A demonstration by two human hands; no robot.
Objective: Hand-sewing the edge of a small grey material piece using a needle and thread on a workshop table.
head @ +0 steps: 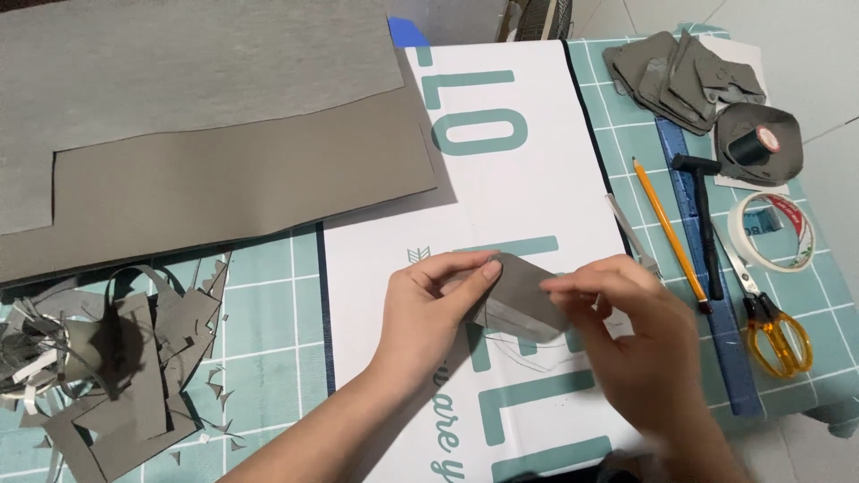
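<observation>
Centre frame: left hand and right hand pinch a small grey cut piece above a white printed board. Upper left: large grey sheets. Lower left: grey offcuts. Right: yellow pencil, black hammer, yellow-handled scissors, tape roll, stacked cut pieces.

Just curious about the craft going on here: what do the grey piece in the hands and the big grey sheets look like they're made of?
Grey piece, held by left hand and right hand: thin, matte, bendable, perhaps faux leather or stiff fabric. Big grey sheets: same matte look, cleanly cut edges, probably the same stock.
</observation>
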